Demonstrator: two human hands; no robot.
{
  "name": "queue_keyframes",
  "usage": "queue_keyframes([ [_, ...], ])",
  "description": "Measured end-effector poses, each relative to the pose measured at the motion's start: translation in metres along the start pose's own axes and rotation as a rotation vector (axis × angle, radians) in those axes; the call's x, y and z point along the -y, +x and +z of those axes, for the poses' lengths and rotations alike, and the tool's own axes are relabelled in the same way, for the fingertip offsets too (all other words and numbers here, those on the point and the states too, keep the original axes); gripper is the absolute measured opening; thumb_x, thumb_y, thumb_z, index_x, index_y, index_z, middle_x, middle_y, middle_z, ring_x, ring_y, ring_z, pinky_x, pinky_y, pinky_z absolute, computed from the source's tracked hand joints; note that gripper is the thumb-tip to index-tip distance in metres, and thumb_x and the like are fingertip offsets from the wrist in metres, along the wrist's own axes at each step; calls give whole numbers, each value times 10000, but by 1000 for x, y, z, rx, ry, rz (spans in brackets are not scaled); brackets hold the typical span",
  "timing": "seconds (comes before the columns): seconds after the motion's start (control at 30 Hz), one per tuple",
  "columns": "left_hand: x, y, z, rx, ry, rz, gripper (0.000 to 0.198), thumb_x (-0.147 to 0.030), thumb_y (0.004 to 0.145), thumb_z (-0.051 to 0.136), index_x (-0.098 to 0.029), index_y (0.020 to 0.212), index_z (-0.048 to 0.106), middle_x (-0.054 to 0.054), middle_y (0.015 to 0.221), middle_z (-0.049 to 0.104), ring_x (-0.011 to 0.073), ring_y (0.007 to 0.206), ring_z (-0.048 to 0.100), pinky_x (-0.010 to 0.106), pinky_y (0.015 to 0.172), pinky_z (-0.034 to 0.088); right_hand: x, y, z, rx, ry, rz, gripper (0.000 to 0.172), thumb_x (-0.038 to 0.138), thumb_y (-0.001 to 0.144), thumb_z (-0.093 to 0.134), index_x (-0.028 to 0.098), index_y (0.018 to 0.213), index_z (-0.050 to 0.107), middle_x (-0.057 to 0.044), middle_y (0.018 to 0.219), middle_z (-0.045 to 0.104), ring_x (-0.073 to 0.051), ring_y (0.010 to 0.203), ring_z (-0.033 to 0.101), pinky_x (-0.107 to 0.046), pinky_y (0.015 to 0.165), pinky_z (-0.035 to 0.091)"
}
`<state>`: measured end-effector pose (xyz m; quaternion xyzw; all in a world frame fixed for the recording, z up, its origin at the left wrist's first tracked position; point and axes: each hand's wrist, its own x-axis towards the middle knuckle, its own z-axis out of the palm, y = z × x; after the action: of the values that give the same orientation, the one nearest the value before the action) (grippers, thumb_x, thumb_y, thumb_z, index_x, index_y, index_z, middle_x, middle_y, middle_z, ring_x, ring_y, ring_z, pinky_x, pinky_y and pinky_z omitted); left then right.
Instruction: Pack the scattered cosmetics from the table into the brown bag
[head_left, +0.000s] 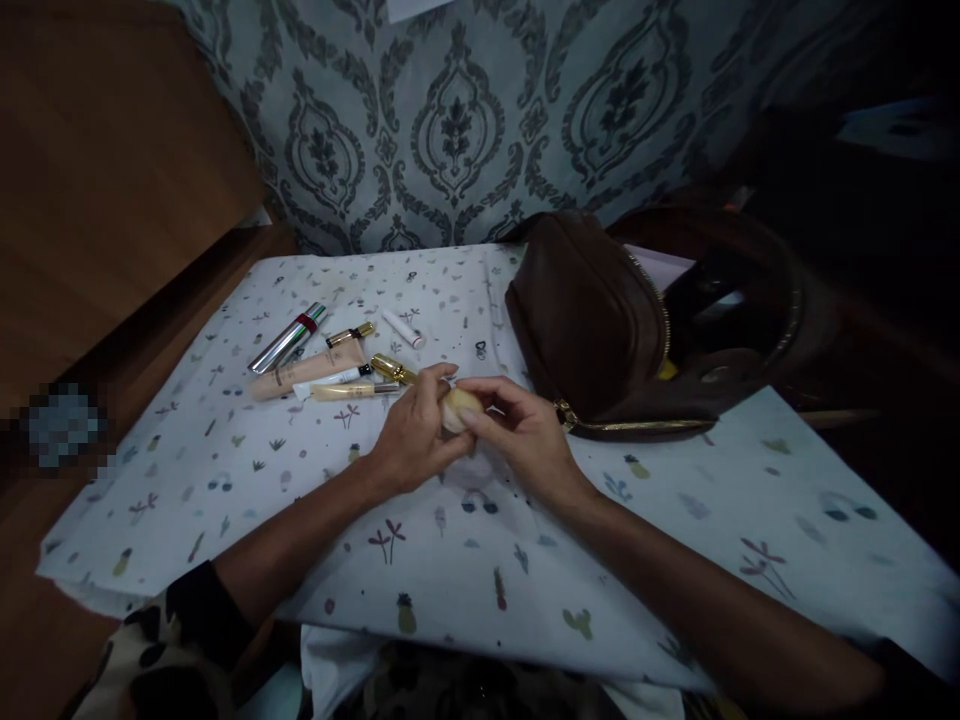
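Observation:
A small rounded makeup sponge [460,408], pale yellow, is held between both hands above the patterned cloth. My left hand [415,432] has its fingers curled around the sponge's left side. From the right, the thumb and fingers of my right hand [519,432] pinch it. Just beyond my left hand lie a gold tube [391,368], a slim beige tube [345,391], a small white tube [330,380] and a larger beige squeeze tube [304,372]. A silver tube with a red band [289,338] lies farther left.
A brown leather bag [577,320] with a gold zip stands gaping at the right, dark items inside. At the back lie a white stick [403,328] and a small gold-capped tube [351,334]. Printed white cloth [420,590] covers the table; patterned wallpaper [457,130] rises behind.

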<state>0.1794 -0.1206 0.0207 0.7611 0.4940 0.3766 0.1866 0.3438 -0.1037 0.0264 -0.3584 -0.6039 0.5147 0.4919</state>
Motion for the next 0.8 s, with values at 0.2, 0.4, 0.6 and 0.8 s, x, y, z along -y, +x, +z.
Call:
queue_keyframes([
  [0.2,-2,1,-3,-73,-91,87,410,-476,935,594,-199,1184,424,64,1017,638,178,833,637,299,736,488,-1,0,-1,73,268,169,370,490,819,723,198,1045,696,-23,900,642,-110,679,548,-254,598,475],
  [0.4,2,0,-3,-69,39,140,477,-633,972,449,-190,1149,456,74,970,656,174,731,615,297,640,457,-6,-1,1,137,364,231,354,522,839,708,184,940,677,7,757,588,-82,572,498,-226,511,421],
  [0.6,5,0,-3,-75,67,165,487,-632,975,445,-189,1178,472,71,983,659,178,760,625,301,681,480,-5,-1,1,162,399,258,385,559,821,721,189,898,650,31,695,557,-74,532,481,-214,488,402],
  [0.8,7,1,-3,-29,78,142,435,-557,972,511,-178,1186,500,84,997,678,199,784,648,322,687,507,-7,-2,2,121,350,239,373,558,841,691,201,926,622,26,716,558,-81,552,485,-224,507,405],
])
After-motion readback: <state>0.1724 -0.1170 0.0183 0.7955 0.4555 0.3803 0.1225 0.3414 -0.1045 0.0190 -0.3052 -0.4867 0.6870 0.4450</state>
